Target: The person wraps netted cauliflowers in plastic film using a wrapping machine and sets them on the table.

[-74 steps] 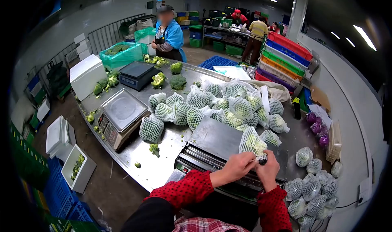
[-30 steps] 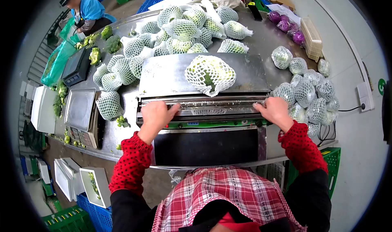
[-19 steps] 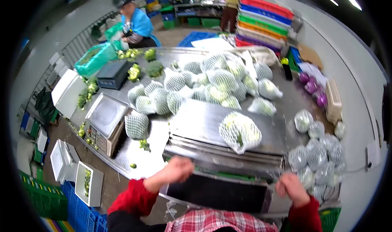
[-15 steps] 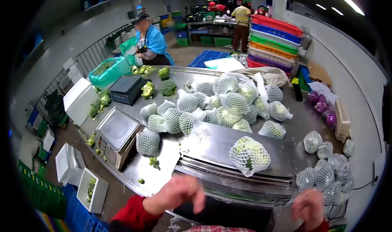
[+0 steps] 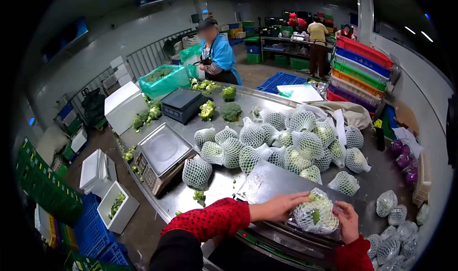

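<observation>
A pale green-white vegetable head that looks like a cauliflower (image 5: 315, 214), in a white foam net with a shiny, film-like surface, sits at the front of the metal wrapping machine (image 5: 267, 180). My left hand (image 5: 284, 205) grips it from the left, fingers over its upper side. From the right, my right hand (image 5: 347, 218) curls its fingers against it. Behind the machine lies a pile of net-wrapped heads (image 5: 291, 140). One net-wrapped head (image 5: 197, 172) sits apart, beside a weighing scale (image 5: 164, 147).
A second, dark scale (image 5: 181, 104) and loose broccoli (image 5: 231, 111) are farther back. Film-wrapped heads (image 5: 391, 237) gather at the right, near purple bagged vegetables (image 5: 403, 156). Stacked crates (image 5: 360, 71) stand behind the table. A person in blue (image 5: 219, 56) stands across it.
Both hands have moved from the front edge onto the net-wrapped cauliflower and taken hold of it. The head has a shinier surface now. The camera view has shifted left.
</observation>
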A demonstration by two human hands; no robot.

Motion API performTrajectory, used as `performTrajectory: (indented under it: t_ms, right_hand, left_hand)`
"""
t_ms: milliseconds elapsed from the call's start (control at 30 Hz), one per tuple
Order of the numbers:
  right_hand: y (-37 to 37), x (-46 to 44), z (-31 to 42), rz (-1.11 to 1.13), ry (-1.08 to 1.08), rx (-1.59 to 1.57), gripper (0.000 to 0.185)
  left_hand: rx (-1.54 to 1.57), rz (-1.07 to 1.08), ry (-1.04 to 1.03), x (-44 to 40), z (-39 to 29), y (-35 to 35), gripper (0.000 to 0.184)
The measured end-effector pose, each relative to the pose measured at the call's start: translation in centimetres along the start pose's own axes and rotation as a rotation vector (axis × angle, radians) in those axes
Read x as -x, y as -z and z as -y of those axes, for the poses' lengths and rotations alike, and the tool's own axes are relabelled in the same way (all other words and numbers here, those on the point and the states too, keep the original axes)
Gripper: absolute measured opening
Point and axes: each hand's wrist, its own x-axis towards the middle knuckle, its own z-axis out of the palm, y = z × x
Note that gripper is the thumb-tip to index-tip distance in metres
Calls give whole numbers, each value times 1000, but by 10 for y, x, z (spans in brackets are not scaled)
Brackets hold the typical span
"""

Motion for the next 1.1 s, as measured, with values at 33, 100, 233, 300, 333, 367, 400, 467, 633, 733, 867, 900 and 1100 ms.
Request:
performTrajectory:
  t_ms: [33, 100, 233, 300, 333, 367, 400, 467, 633, 733, 867, 900, 1100]
  right_hand:
    - [7, 0, -7, 62, 64, 158, 33]
    - [10, 0, -14, 127, 131, 318, 34]
    - [-10, 6, 13, 246, 378, 763, 45]
    - [-12, 17, 38, 274, 203, 607, 54]
    - [-24, 32, 64, 301, 146, 601, 54]
    - [-35, 51, 92, 369, 132, 686, 53]
    - [-43, 67, 107, 442, 110, 772, 53]
    - [-42, 115, 85, 517, -73, 697, 58]
    - [-55, 199, 48, 354, -710, 325, 56]
    - [-73, 245, 33, -121, -600, -279, 55]
    - [-90, 268, 30, -91, -510, -13, 36]
    - [-102, 266, 33, -222, -537, -7, 26]
    - [-96, 266, 41, -470, -402, 283, 23]
  left_hand:
    - [-82, 26, -46, -1, 6, 3, 65]
    - [-166, 49, -94, -5, 16, 0, 69]
    - [-143, -233, -266, -20, 12, -15, 64]
    - [-131, -297, -201, -13, -12, -8, 55]
    - [-125, -299, -186, -4, -37, 1, 55]
    - [-60, -220, -137, 9, -64, 12, 54]
    - [14, -145, -85, 26, -89, 16, 53]
    - [142, 16, 84, 67, -124, 9, 57]
    - [974, 232, 712, 164, -113, -55, 50]
    - [1988, -176, 838, 209, -132, -71, 41]
    - [1277, -230, 847, 217, -165, -100, 28]
    - [1173, -329, 896, 217, -166, -104, 28]
    - [771, -662, 955, 224, -197, -87, 36]
